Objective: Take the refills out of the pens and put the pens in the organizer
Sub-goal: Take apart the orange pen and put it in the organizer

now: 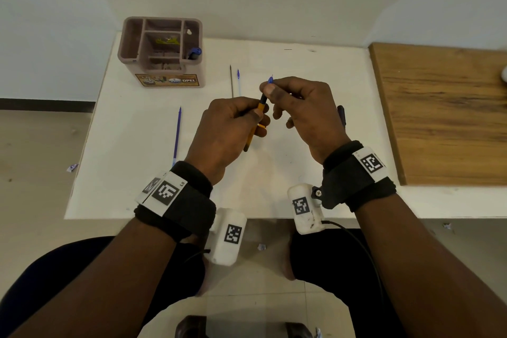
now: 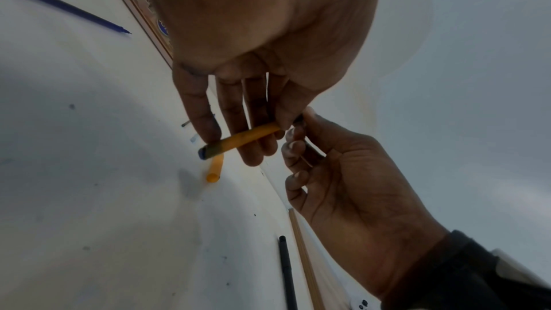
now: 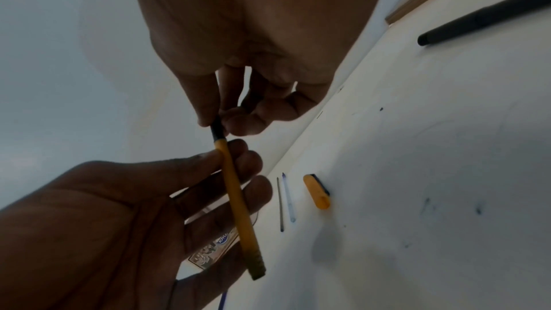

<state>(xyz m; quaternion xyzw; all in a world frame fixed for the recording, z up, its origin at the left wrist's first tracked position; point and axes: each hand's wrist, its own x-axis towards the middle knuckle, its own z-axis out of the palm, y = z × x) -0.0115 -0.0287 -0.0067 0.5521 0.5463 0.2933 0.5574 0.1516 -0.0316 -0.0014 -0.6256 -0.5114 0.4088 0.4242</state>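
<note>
My left hand grips the yellow pen by its barrel, above the middle of the white table. My right hand pinches the pen's black front section, and a blue tip pokes out past the thumb. In the right wrist view the yellow pen runs from the right hand's fingertips down across the left hand's fingers. The brown organizer stands at the table's back left, with a blue pen end in its right compartment. Two thin refills lie beside it.
A yellow cap lies on the table under my hands. A long thin blue stick, pen or refill, lies to the left. A black pen lies right of my right hand, near a wooden board.
</note>
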